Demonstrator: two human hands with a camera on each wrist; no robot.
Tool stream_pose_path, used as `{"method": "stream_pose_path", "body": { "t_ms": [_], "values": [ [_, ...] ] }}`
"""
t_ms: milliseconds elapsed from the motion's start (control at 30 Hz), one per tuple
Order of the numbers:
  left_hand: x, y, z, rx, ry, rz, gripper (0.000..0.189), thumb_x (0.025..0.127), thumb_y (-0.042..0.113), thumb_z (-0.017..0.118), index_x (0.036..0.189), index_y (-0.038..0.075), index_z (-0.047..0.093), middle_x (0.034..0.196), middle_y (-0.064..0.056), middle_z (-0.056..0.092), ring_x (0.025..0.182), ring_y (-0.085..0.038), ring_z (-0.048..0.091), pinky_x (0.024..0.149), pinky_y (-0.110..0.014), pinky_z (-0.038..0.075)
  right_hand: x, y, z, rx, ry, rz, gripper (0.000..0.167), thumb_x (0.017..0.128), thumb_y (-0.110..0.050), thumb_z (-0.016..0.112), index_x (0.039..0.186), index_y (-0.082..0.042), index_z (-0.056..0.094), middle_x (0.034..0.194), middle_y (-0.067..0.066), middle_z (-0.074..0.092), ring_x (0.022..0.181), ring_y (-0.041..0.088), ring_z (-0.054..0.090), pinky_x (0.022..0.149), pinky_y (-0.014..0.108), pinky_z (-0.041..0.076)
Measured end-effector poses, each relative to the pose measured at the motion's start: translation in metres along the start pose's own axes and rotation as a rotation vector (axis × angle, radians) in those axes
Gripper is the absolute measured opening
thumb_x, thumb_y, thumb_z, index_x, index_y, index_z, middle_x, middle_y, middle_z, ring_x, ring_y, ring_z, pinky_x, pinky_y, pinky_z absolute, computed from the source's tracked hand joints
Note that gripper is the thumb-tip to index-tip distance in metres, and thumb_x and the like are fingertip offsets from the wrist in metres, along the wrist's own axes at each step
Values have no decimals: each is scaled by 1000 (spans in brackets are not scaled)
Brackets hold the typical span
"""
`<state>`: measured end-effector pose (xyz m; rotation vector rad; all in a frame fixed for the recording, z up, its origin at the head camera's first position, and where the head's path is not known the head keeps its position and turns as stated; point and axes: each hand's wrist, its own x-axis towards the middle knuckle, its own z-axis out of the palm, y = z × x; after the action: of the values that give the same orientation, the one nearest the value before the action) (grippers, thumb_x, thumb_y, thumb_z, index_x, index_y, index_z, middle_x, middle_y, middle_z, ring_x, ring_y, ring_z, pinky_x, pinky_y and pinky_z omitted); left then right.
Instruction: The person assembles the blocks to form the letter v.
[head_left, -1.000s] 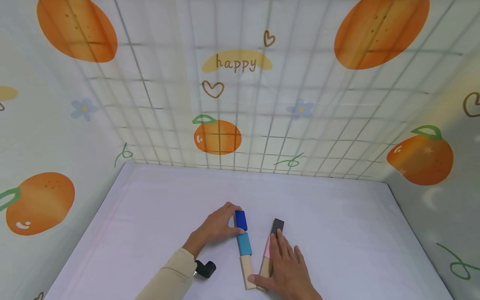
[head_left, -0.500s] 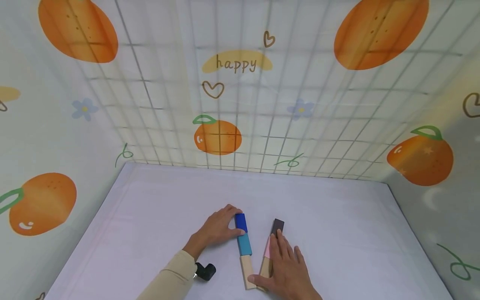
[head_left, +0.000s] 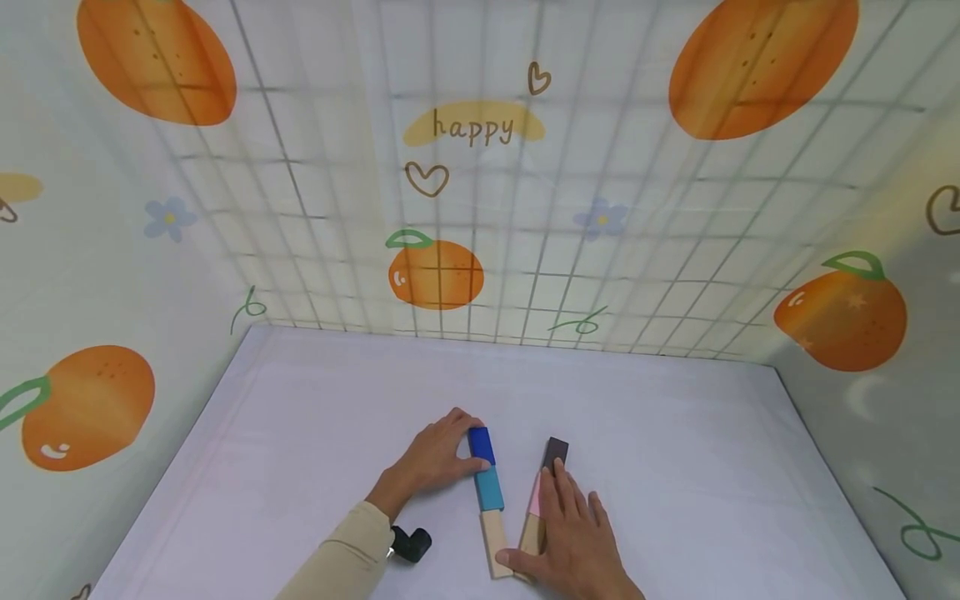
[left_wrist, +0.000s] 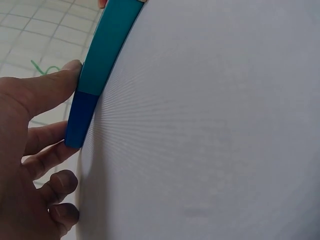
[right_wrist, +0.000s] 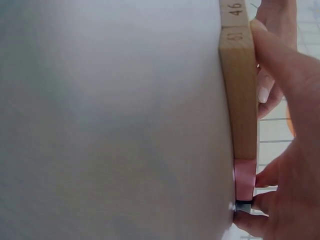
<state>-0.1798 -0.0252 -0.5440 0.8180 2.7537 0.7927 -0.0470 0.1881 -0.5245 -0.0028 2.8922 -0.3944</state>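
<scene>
In the head view two rows of blocks form a V on the white table. The left row is a dark blue block (head_left: 482, 446), a teal block (head_left: 489, 488) and a light wooden block (head_left: 495, 543). My left hand (head_left: 431, 454) pinches the dark blue block, thumb by its joint with the teal one and fingertips at its far end. The right row holds a black block (head_left: 556, 450), a pink block (right_wrist: 245, 179) and a tan wooden block (right_wrist: 240, 95). My right hand (head_left: 577, 533) rests along this row with straight fingers, its thumb at the wooden ends.
The white table (head_left: 337, 383) ends against a curtain-like backdrop (head_left: 495, 208) printed with oranges. Similar printed cloth stands at both sides. A small black device (head_left: 412, 544) is fixed at the left wrist, by the beige sleeve (head_left: 337, 546).
The dark blue block has slid slightly toward me with my left hand, and its gap to the teal block has closed. My right hand has not moved.
</scene>
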Motion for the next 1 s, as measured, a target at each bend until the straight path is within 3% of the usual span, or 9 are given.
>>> {"method": "stream_pose_path", "body": {
  "t_ms": [400, 633, 833, 1000],
  "values": [
    [-10, 0, -3, -11, 0, -23, 84, 86, 64, 68, 155, 23, 41, 150, -7, 42, 134, -26, 46, 107, -49, 43, 1, 0, 2, -23, -18, 5, 141, 59, -98, 54, 157, 0, 30, 164, 24, 18, 147, 42, 26, 113, 71, 14],
    [-27, 17, -7, 175, 17, 106, 92, 83, 74, 63, 156, 24, 39, 158, -5, 35, 143, -28, 33, 110, -53, 34, -3, 1, -3, 23, 22, -30, 141, 59, -97, 57, 158, -1, 26, 164, 26, 16, 145, 46, 30, 110, 73, 20],
    [-43, 34, 0, 223, -88, 205, 110, 77, 83, 59, 161, 19, 28, 168, -9, 14, 155, -32, 5, 118, -61, 15, 2, 15, -7, 41, 135, -158, 147, 55, -98, 57, 160, -3, 20, 165, 25, 12, 150, 45, 18, 112, 69, 20],
    [-47, 37, 12, 276, -144, 224, 118, 75, 87, 56, 163, 16, 22, 169, -14, 5, 154, -32, 1, 119, -60, 10, 10, 27, -9, 30, 168, -266, 150, 49, -95, 65, 158, 0, 25, 165, 25, 14, 151, 42, 15, 114, 67, 18]
  ]
}}
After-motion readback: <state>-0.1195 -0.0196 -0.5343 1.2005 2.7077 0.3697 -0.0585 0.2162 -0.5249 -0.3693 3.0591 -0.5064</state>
